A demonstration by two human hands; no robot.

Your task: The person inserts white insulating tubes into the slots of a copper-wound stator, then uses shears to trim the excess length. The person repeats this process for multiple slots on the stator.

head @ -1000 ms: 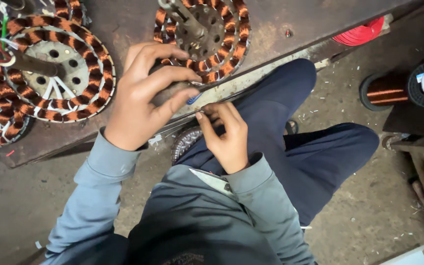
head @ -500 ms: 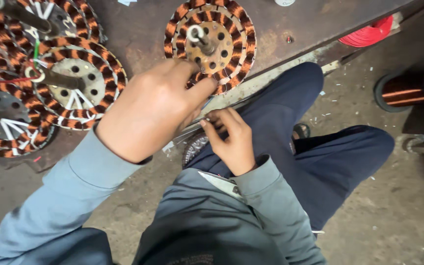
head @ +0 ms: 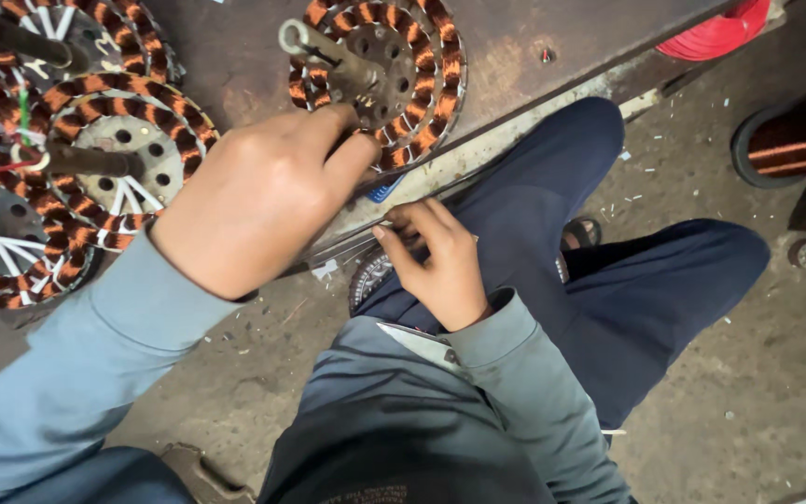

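Two hands: left hand [head: 258, 201] fingers touch round copper-wound stator [head: 380, 75]; right hand [head: 440, 261] fingers curled, grip unclear.

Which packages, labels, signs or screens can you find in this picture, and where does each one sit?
No packages, signs or screens.
Blue tag or label: a small blue scrap at the bench edge, just under the left hand; mostly hidden, so its shape is unclear.

The left hand [head: 258, 201] extends forward from its grey-blue sleeve, knuckles up, fingers curled onto the near rim of the wound stator [head: 380, 75], while the right hand [head: 440, 261] rests nearer the body, fingertips pinched together.
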